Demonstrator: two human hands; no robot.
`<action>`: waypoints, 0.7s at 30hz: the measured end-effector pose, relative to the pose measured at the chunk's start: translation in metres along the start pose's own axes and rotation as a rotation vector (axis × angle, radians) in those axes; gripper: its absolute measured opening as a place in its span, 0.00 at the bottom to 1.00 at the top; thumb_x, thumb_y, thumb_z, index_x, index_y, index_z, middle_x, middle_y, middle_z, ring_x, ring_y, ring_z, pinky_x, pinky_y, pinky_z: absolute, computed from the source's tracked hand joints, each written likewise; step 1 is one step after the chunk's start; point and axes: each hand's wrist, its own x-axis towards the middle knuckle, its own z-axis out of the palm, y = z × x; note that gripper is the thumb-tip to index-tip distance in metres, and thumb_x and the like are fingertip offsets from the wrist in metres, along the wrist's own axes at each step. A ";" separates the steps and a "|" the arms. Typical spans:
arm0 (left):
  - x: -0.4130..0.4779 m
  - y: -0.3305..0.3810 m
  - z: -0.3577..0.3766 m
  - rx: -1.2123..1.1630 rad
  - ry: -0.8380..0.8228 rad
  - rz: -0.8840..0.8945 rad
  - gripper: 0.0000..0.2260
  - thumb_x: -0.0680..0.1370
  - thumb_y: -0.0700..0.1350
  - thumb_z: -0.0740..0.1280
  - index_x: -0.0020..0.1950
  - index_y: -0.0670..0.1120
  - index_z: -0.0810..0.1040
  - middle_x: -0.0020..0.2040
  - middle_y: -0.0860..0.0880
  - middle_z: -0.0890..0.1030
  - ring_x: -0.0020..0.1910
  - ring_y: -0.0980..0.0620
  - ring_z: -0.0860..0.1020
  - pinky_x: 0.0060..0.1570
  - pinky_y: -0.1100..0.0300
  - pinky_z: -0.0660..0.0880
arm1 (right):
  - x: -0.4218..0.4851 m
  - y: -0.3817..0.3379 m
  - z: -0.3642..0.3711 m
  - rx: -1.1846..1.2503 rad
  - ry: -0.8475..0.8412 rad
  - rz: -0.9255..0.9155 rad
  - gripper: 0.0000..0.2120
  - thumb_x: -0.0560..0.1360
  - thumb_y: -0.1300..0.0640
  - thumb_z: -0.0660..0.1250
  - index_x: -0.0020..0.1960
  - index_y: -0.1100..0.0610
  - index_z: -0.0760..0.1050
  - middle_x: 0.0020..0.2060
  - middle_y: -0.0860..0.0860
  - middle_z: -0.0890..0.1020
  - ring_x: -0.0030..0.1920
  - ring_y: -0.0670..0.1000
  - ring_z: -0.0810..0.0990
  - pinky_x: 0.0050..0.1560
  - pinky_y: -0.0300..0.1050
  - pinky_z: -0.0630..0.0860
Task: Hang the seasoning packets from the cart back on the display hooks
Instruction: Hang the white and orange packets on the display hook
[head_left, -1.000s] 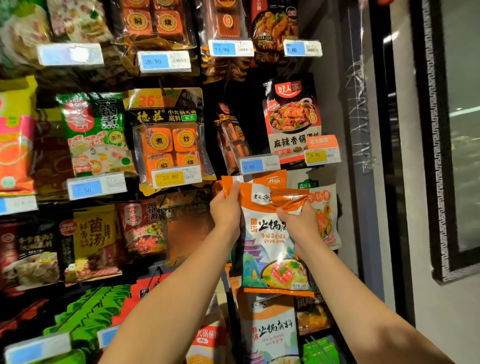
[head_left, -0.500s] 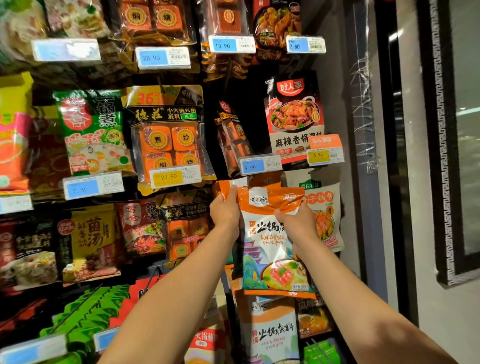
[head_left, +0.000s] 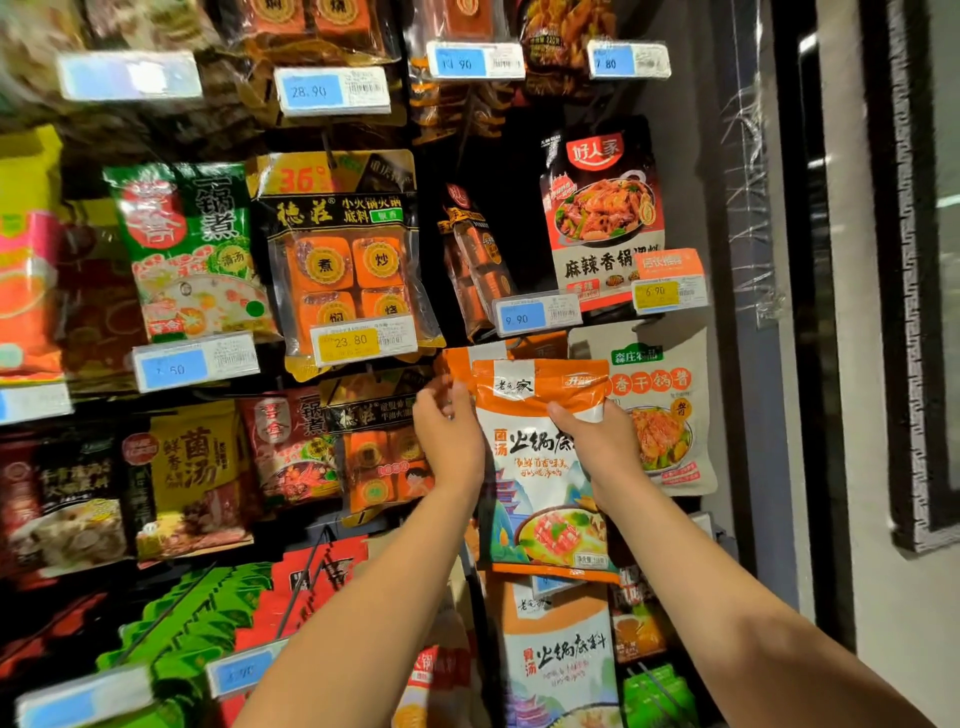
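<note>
Since the earlier frame, my left hand (head_left: 451, 435) had loosened from the orange hot-pot seasoning packet (head_left: 540, 467), fingers curled beside its top-left corner; whether they touched was unclear. My right hand (head_left: 597, 441) pinched the header. It hung below the 9.90 price tag (head_left: 535, 314), beside a grey packet (head_left: 670, 410). I judged it light, floppy and slick, best held by the stiff header near the hook hole.

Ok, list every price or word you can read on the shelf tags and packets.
"28.90": blue shelf tag
"23.80": yellow tag
"9.90": blue tag
"6.90": yellow tag on the right
"7.80": top right tag
"36°": black and orange packet
"火锅底料": lower white packet
Barcodes, small print and the left tags: too blurred to read.
</note>
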 end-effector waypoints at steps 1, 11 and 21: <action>-0.005 -0.001 -0.004 0.021 0.011 0.086 0.09 0.83 0.52 0.66 0.62 0.52 0.76 0.58 0.49 0.78 0.56 0.51 0.79 0.59 0.48 0.78 | -0.001 -0.001 0.000 0.011 -0.002 -0.006 0.09 0.76 0.56 0.76 0.56 0.55 0.81 0.51 0.49 0.86 0.53 0.52 0.84 0.55 0.50 0.78; -0.012 0.029 -0.005 -0.061 -0.289 -0.046 0.12 0.83 0.53 0.68 0.54 0.45 0.82 0.49 0.49 0.87 0.47 0.51 0.86 0.48 0.54 0.82 | -0.011 -0.015 0.003 0.081 -0.091 -0.024 0.10 0.76 0.56 0.76 0.56 0.54 0.82 0.48 0.50 0.88 0.50 0.53 0.87 0.55 0.59 0.83; -0.009 0.036 0.010 -0.030 -0.125 -0.051 0.13 0.80 0.58 0.68 0.44 0.50 0.80 0.44 0.48 0.86 0.46 0.44 0.85 0.53 0.39 0.81 | -0.015 -0.009 -0.007 -0.026 0.025 -0.132 0.06 0.84 0.56 0.65 0.54 0.49 0.80 0.48 0.47 0.86 0.51 0.52 0.85 0.52 0.57 0.84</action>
